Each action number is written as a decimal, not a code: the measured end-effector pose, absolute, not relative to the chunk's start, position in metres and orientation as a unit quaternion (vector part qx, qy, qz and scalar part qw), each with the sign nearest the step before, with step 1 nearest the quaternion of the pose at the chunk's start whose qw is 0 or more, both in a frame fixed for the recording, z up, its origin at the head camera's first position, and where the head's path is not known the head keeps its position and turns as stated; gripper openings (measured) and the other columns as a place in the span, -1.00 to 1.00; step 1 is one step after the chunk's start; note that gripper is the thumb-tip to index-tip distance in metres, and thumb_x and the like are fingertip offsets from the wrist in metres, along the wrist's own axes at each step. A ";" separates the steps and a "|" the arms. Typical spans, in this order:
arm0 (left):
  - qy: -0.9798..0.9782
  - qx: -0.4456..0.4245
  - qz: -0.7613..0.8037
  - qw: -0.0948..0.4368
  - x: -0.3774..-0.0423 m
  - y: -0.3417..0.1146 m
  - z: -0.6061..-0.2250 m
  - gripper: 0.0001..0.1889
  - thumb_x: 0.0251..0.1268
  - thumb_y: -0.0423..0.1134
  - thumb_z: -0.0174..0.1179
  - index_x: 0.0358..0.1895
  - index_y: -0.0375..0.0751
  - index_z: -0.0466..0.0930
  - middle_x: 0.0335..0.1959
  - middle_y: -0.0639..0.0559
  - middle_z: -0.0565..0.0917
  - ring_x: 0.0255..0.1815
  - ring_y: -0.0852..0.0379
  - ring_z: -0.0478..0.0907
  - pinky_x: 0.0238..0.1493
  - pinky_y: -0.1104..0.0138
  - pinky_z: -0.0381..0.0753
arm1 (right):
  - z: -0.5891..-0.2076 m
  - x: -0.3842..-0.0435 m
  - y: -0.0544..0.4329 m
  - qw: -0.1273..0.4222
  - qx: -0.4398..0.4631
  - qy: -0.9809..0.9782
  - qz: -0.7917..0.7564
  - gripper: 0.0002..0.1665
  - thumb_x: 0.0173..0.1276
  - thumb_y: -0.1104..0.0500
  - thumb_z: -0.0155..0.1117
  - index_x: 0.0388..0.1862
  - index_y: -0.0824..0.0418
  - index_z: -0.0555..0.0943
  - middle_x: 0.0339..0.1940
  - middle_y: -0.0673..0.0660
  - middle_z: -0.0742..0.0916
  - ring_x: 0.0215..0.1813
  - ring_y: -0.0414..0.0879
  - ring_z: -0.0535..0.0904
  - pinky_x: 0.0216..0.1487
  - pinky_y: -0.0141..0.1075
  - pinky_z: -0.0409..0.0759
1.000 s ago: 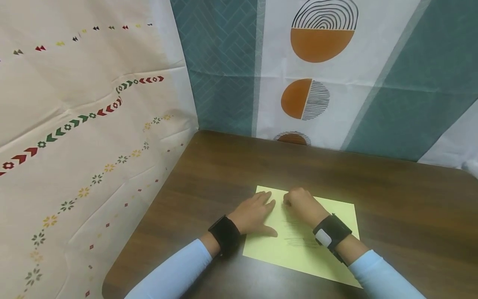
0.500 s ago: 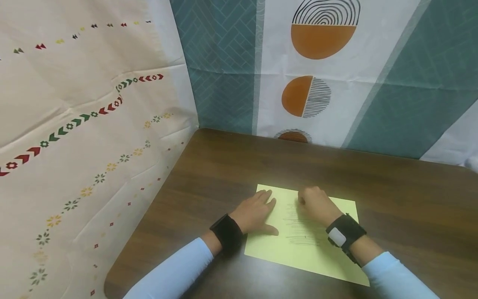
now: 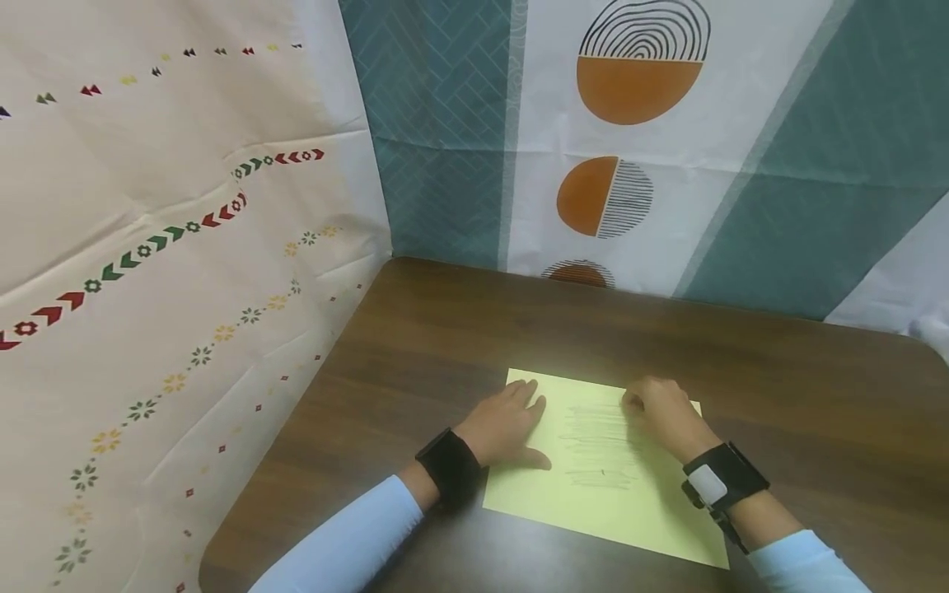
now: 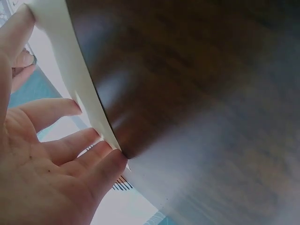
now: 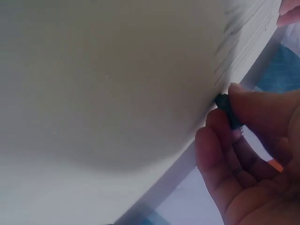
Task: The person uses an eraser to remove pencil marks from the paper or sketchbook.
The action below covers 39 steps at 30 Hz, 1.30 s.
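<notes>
the left hand, fingers spread, rests on the left side of a yellow rectangular paper sheet on a brown wooden table, likely steadying it; the right hand pinches a small dark block near the sheet's far edge, presumably for control.

Hands: 2, left hand and right hand. Black wristbands: 2. Blue sleeves: 2. Yellow sheet: 1. Small dark piece: 1. Table: 1. Part-orange circles, far cloth: 3.
</notes>
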<state>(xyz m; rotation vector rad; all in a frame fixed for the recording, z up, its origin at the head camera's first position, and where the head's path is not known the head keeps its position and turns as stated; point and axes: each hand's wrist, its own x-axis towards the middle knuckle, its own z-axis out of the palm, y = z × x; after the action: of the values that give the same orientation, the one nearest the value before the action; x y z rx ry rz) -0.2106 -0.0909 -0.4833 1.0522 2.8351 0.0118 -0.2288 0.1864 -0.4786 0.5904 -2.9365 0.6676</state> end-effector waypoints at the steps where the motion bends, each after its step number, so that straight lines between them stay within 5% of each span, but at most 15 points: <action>1: 0.936 0.348 0.004 0.059 -0.211 -0.090 -0.484 -0.01 0.13 0.45 0.24 0.46 -0.24 0.40 0.51 -0.23 0.26 0.52 -0.13 0.19 0.36 0.16 0.42 | -0.480 -0.228 0.187 0.040 0.189 -0.956 0.219 -0.71 0.06 0.57 0.32 -0.55 0.20 0.63 -0.52 0.01 0.55 -0.40 -0.09 0.43 -0.41 -0.22 0.39; 5: 0.935 0.348 0.003 0.063 -0.210 -0.086 -0.489 0.00 0.13 0.46 0.24 0.46 -0.23 0.40 0.52 -0.23 0.26 0.52 -0.13 0.20 0.38 0.16 0.39 | -0.480 -0.227 0.181 0.047 0.196 -0.952 0.232 -0.79 0.06 0.56 0.39 -0.39 0.31 0.75 -0.40 0.10 0.71 -0.29 0.03 0.64 -0.28 -0.04 0.63; 17: 0.932 0.357 -0.001 0.061 -0.211 -0.079 -0.493 -0.01 0.13 0.48 0.22 0.46 -0.20 0.41 0.51 -0.23 0.28 0.51 -0.10 0.22 0.35 0.18 0.42 | -0.479 -0.235 0.130 0.016 0.265 -0.933 0.242 -0.81 0.19 0.50 0.41 -0.24 0.32 0.78 -0.31 0.08 0.70 -0.20 0.02 0.67 -0.12 -0.11 0.68; 24: 0.932 0.357 0.001 0.063 -0.209 -0.079 -0.490 0.01 0.13 0.48 0.21 0.47 -0.21 0.38 0.52 -0.24 0.25 0.52 -0.13 0.21 0.34 0.16 0.43 | -0.495 -0.238 0.121 0.035 0.320 -0.928 0.188 -0.76 0.06 0.55 0.43 -0.46 0.22 0.75 -0.50 -0.03 0.56 -0.44 -0.22 0.43 -0.39 -0.32 0.51; 31: 0.937 0.341 0.011 0.074 -0.205 -0.086 -0.488 0.00 0.18 0.45 0.21 0.50 -0.23 0.33 0.54 -0.25 0.21 0.54 -0.13 0.16 0.35 0.14 0.42 | -0.495 -0.238 0.109 0.068 0.328 -0.934 0.128 -0.77 -0.05 0.56 0.39 -0.57 0.27 0.65 -0.57 0.04 0.54 -0.52 -0.13 0.50 -0.48 -0.25 0.55; 39: 0.936 0.341 -0.001 0.082 -0.208 -0.088 -0.482 -0.03 0.24 0.40 0.20 0.51 -0.26 0.30 0.55 -0.26 0.18 0.56 -0.14 0.12 0.45 0.18 0.27 | -0.489 -0.235 0.153 0.071 0.234 -0.960 0.135 -0.67 0.20 0.56 0.18 -0.65 0.25 0.49 -0.63 0.05 0.47 -0.56 -0.13 0.38 -0.58 -0.19 0.47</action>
<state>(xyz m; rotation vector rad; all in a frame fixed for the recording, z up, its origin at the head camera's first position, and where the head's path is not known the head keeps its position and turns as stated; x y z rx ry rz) -0.2077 -0.0882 -0.4822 1.0201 2.7981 -0.0040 -0.2350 0.1531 -0.4887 0.7051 -2.8873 0.4047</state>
